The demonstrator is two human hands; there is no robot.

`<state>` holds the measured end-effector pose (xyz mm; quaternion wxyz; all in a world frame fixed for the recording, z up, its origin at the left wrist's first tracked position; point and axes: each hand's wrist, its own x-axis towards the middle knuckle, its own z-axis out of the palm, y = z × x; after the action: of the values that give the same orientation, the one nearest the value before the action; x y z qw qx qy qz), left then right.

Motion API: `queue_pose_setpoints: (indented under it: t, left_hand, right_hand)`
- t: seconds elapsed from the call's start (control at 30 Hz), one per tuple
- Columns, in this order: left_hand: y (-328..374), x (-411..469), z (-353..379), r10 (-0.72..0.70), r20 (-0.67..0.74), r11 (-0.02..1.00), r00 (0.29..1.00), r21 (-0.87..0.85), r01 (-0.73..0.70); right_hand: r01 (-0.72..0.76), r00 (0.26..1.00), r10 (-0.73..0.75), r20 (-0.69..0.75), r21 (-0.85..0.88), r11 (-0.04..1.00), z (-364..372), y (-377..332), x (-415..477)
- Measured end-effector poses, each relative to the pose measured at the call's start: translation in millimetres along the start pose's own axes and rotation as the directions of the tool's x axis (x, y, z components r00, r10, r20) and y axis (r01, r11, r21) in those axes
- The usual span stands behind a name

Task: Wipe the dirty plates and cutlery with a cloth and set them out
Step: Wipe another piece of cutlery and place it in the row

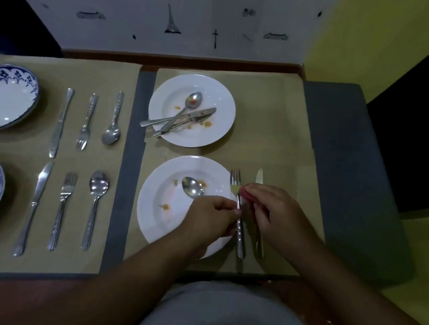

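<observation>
The left grip (215, 213) pinches the light, stiff, probably slippery steel fork (235, 178) mid-handle, tines beyond the grip beside the dirty plate (152, 224), while the right grip (269, 211) holds a soft red cloth (244, 192) at its neck.

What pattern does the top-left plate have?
The plate is white with a blue floral border; head view.

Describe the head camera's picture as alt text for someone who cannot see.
The left hand pinches a fork while the right hand holds a pink cloth to it, beside a food-smeared white plate holding a spoon.
</observation>
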<state>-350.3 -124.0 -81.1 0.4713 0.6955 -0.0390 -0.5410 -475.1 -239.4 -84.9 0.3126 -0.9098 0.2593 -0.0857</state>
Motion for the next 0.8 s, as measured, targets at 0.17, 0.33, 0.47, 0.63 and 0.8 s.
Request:
queue_pose_setpoints:
  t: [0.17, 0.33, 0.47, 0.63, 0.8]
  left_hand:
    - [4.8, 19.4, 48.9, 0.058, 0.027, 0.983, 0.998, 0.176, -0.061]
    - [2.6, 44.4, 86.5, 0.066, 0.026, 0.939, 0.997, 0.337, -0.071]
    - [-3.0, 59.4, 103.9, 0.054, 0.027, 0.906, 0.998, 0.420, -0.060]
    - [-11.8, 69.4, 111.4, 0.037, 0.010, 0.899, 0.999, 0.436, -0.038]
    - [-13.0, 75.8, 114.7, 0.057, -0.011, 0.874, 0.998, 0.484, -0.044]
  right_hand:
    - [-0.094, 0.994, 0.094, -0.058, 0.001, 0.996, -24.8, 46.0, -18.7]
    - [-0.167, 0.983, 0.166, -0.073, 0.002, 0.986, -39.1, 81.9, -32.1]
    - [-0.188, 0.981, 0.188, -0.048, 0.005, 0.982, -47.8, 95.3, -36.7]
    - [-0.206, 0.978, 0.206, -0.024, 0.013, 0.978, -49.5, 99.4, -35.3]
    - [-0.212, 0.977, 0.212, 0.008, 0.015, 0.977, -48.4, 100.7, -33.3]
